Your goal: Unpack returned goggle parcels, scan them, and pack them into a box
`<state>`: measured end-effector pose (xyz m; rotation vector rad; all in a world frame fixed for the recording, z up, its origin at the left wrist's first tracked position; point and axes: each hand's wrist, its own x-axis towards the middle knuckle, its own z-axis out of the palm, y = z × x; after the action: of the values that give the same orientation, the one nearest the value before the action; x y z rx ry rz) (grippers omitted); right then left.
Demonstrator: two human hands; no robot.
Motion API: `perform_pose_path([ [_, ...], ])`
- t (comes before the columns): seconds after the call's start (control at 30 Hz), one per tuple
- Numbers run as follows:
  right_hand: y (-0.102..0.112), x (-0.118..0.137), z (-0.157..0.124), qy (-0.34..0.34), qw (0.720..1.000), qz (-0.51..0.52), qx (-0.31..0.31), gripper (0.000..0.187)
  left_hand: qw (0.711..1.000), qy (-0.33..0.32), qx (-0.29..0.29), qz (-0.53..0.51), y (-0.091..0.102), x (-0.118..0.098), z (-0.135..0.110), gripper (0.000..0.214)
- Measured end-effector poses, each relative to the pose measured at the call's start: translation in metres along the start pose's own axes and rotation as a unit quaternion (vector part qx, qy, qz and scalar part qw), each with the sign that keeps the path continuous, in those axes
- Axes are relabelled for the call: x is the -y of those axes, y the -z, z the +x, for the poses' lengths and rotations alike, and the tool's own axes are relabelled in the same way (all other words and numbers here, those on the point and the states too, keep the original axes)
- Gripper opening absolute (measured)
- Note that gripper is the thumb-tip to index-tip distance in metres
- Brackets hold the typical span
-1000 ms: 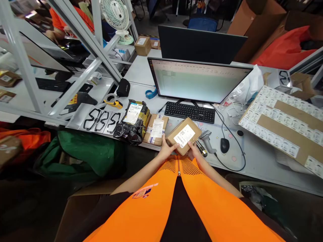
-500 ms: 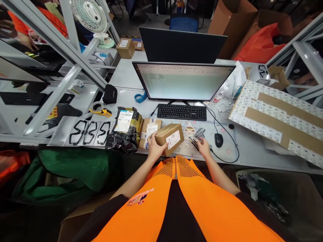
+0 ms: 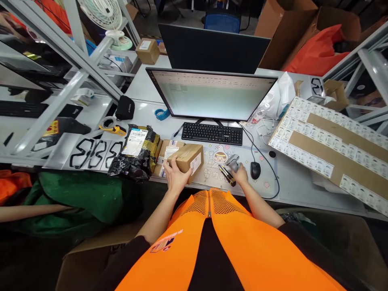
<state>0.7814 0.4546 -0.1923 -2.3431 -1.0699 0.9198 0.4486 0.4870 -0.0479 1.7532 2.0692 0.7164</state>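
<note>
My left hand [image 3: 175, 177] grips a small brown cardboard box [image 3: 187, 155] with a white label on its side, held at the desk's front edge. My right hand [image 3: 241, 175] closes around the handle of a grey barcode scanner [image 3: 233, 162] lying on the desk, next to a yellow-and-black utility knife [image 3: 226, 174]. The box sits left of the scanner, in front of the black keyboard [image 3: 212, 133].
A lit monitor [image 3: 210, 95] stands behind the keyboard. A black mouse [image 3: 255, 170] lies right of the scanner. Black-wrapped parcels [image 3: 136, 151] and flat cardboard parcels [image 3: 166, 155] lie at left. A label-covered cardboard sheet [image 3: 330, 143] lies at right. Another person's arm [image 3: 30, 210] shows at lower left.
My right hand left the box and moved right onto the scanner. My left hand carried the box left and turned it so the label faces sideways.
</note>
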Motion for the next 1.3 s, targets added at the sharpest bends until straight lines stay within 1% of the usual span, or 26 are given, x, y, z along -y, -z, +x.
perform_pose_path([
  [0.07, -0.003, 0.0, 0.003, 0.006, 1.0, -0.013, 0.009, 0.087, 1.0, -0.001, -0.008, 0.007, -0.005, -0.005, -0.005, 0.089],
  [0.17, -0.006, 0.001, 0.005, 0.009, 1.0, -0.007, 0.028, 0.088, 1.0, 0.02, -0.005, -0.015, -0.003, -0.004, -0.006, 0.089],
  [0.27, -0.008, 0.001, 0.006, 0.01, 0.999, 0.011, 0.039, 0.088, 0.996, 0.06, 0.014, -0.067, 0.004, 0.001, 0.001, 0.088],
  [0.33, -0.007, -0.001, 0.009, 0.016, 0.999, 0.017, 0.043, 0.086, 0.992, 0.072, 0.037, -0.093, 0.004, 0.004, 0.004, 0.086],
  [0.43, 0.001, -0.004, 0.014, 0.027, 0.998, 0.015, 0.051, 0.083, 0.989, 0.084, 0.065, -0.107, -0.005, 0.005, 0.006, 0.088],
  [0.53, 0.014, -0.005, 0.018, 0.02, 0.998, 0.002, 0.065, 0.07, 0.987, 0.096, 0.06, -0.111, -0.019, 0.006, 0.005, 0.092],
  [0.6, 0.022, -0.005, 0.018, 0.014, 0.997, -0.022, 0.075, 0.062, 0.988, 0.085, 0.043, -0.121, -0.027, 0.007, 0.005, 0.096],
  [0.67, 0.027, -0.004, 0.017, 0.015, 0.995, -0.054, 0.086, 0.058, 0.988, 0.062, 0.028, -0.14, -0.034, 0.009, 0.005, 0.101],
  [0.73, 0.028, -0.004, 0.016, 0.017, 0.992, -0.083, 0.09, 0.056, 0.986, 0.039, 0.02, -0.162, -0.04, 0.009, 0.005, 0.107],
  [0.83, 0.025, -0.003, 0.013, 0.016, 0.99, -0.118, 0.078, 0.058, 0.982, 0.028, 0.018, -0.184, -0.045, 0.008, 0.004, 0.11],
  [0.93, 0.022, -0.003, 0.01, 0.008, 0.989, -0.131, 0.071, 0.059, 0.982, 0.03, 0.023, -0.186, -0.045, 0.006, 0.001, 0.11],
  [1.07, 0.021, -0.001, 0.009, -0.004, 0.988, -0.13, 0.078, 0.056, 0.982, 0.027, 0.031, -0.186, -0.043, 0.009, -0.001, 0.105],
  [1.17, 0.023, 0.002, 0.012, -0.007, 0.988, -0.129, 0.084, 0.055, 0.981, 0.021, 0.034, -0.189, -0.042, 0.013, -0.001, 0.106],
  [1.3, 0.031, 0.01, 0.016, 0.005, 0.989, -0.112, 0.097, 0.047, 0.982, 0.015, 0.038, -0.186, -0.044, 0.015, 0.0, 0.108],
])
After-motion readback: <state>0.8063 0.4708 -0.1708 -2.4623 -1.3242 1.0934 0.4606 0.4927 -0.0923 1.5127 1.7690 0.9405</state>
